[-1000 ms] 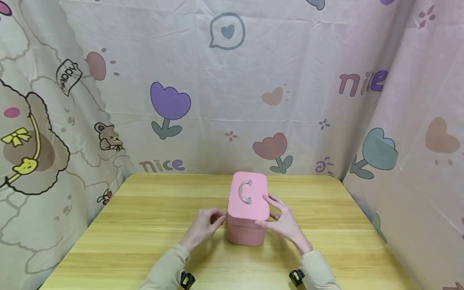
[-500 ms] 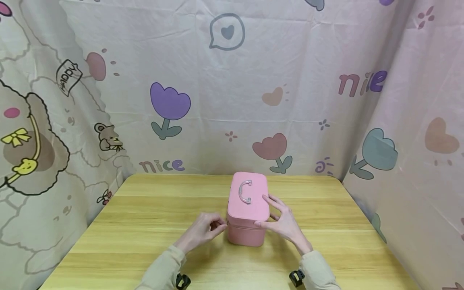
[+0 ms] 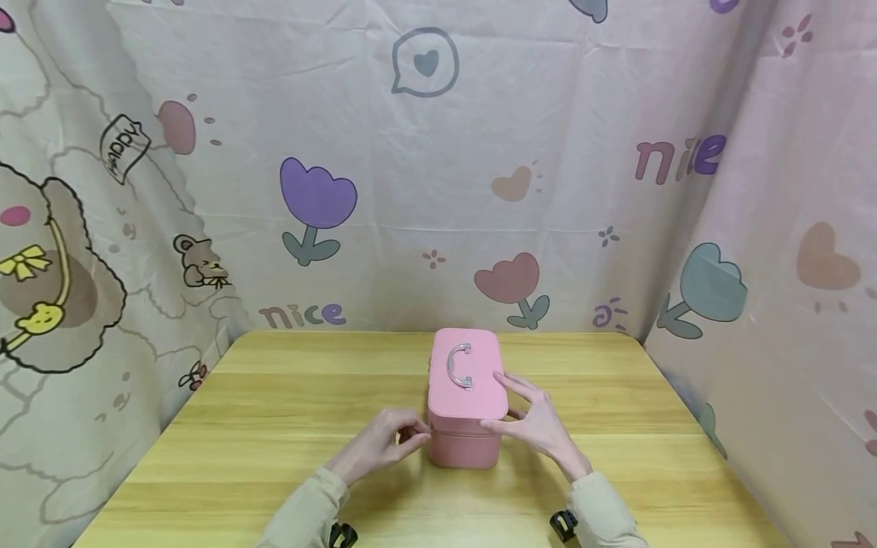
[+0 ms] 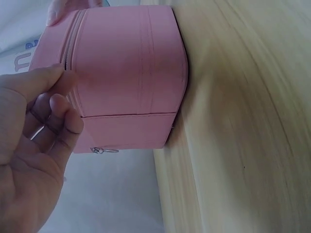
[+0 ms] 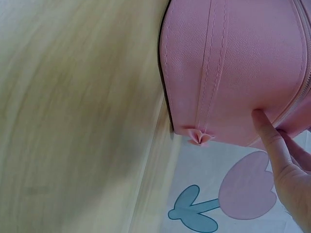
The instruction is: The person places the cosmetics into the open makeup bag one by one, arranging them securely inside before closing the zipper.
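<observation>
A pink cosmetic case [image 3: 466, 449] with a silver handle [image 3: 455, 367] on its lid stands upright on the table. Its zipper [image 4: 74, 41] runs round the side just under the lid. At the near left corner of the case, my left hand [image 3: 385, 443] pinches the zipper pull between thumb and forefinger; the fingertips hide the pull itself. My right hand [image 3: 537, 428] grips the near right corner of the lid, thumb on the front face and fingers against the right side. In the left wrist view a small metal ring [image 4: 103, 150] hangs from another side of the case.
The wooden table [image 3: 308, 380] extends on both sides of the case. A patterned curtain [image 3: 411, 190] hangs behind it and along both sides. A small pink fabric tab [image 5: 198, 137] sticks out low on the case in the right wrist view.
My left hand has slid a little toward me and lower, along the left side of the case to its near corner. The right hand has kept its place.
</observation>
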Demonstrator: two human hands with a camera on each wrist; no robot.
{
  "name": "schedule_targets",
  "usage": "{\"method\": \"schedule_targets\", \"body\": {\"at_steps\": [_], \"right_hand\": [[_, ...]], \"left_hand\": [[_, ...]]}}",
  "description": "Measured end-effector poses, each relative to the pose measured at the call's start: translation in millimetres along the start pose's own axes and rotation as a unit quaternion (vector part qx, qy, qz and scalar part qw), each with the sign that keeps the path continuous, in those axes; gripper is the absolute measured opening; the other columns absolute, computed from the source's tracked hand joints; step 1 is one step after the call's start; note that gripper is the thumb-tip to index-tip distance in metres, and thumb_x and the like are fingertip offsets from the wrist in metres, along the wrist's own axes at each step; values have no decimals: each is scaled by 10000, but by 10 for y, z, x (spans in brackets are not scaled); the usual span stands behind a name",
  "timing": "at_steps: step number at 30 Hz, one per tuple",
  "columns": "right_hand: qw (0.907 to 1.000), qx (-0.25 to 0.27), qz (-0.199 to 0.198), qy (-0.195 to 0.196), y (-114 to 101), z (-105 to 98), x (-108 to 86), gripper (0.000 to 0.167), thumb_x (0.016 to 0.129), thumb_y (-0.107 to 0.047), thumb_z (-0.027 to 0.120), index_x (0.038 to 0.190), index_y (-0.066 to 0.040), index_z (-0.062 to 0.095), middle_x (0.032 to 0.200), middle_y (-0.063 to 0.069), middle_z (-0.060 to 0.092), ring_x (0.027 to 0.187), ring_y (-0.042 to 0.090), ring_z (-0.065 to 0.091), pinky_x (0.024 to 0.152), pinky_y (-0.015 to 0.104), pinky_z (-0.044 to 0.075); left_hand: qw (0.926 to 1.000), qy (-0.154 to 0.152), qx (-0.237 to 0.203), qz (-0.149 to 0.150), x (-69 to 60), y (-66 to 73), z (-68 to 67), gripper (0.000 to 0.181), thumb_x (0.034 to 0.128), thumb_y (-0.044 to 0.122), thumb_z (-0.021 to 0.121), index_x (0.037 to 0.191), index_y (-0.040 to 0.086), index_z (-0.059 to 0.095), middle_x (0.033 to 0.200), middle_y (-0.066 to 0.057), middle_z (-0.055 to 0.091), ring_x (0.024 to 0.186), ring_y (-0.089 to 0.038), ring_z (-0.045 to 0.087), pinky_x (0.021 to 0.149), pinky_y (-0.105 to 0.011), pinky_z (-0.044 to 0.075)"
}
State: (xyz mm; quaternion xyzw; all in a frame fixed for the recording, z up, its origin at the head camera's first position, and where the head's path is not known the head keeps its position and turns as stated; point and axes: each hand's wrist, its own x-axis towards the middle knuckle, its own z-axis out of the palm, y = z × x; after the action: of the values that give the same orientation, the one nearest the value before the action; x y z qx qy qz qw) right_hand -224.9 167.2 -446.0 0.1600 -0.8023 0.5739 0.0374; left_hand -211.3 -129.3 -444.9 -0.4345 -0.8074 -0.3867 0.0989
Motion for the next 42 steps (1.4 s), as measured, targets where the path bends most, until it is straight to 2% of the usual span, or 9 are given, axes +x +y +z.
{"method": "schedule_targets", "body": {"at_steps": [3,11,15,20,25,34,42], "right_hand": [[10000,-18,-8,5,2,2,1,833,713,-160,915,1454,-100,540,1598,269,327,1465,460,345,971,393,557],[10000,-8,23,12,-1,0,6,833,709,-164,917,1452,-106,543,1597,265,330,1459,471,346,980,427,554],[10000,-53,1,11,7,7,6,827,716,-167,914,1453,-112,543,1593,255,346,1452,462,365,962,398,564],[9999,-85,-75,15,10,4,3,824,722,-168,910,1455,-108,540,1584,257,359,1438,466,384,950,384,572],[9999,-121,-119,7,16,1,0,825,723,-171,909,1456,-102,537,1583,269,354,1436,476,382,948,380,572],[9997,-178,-167,40,30,5,1,819,723,-177,909,1451,-104,543,1579,274,357,1434,478,383,940,367,572],[9998,-149,-164,28,41,5,1,818,728,-171,906,1455,-106,539,1576,261,371,1434,467,389,944,363,570]], "left_hand": [[10000,-9,-18,87,-1,8,24,27,896,9,703,907,27,719,728,-41,692,668,105,472,550,-132,485],[9975,26,238,663,43,86,137,53,885,-2,708,932,0,733,811,-78,744,705,35,564,601,-96,486],[9960,83,493,747,50,144,199,83,883,9,715,956,-3,751,846,-50,747,716,32,558,615,-80,481],[9924,224,873,833,53,197,288,134,882,12,718,1004,-15,766,793,-8,698,686,58,493,621,-43,455],[9901,332,1144,741,66,258,404,175,886,20,721,1050,-19,768,772,19,669,683,70,466,648,-6,428],[9867,569,1451,464,134,380,603,197,876,55,738,1066,17,774,765,55,664,674,51,472,655,-22,426],[9837,679,1595,469,188,409,701,184,881,63,735,1055,25,781,713,69,626,656,57,431,629,-25,391]]}}
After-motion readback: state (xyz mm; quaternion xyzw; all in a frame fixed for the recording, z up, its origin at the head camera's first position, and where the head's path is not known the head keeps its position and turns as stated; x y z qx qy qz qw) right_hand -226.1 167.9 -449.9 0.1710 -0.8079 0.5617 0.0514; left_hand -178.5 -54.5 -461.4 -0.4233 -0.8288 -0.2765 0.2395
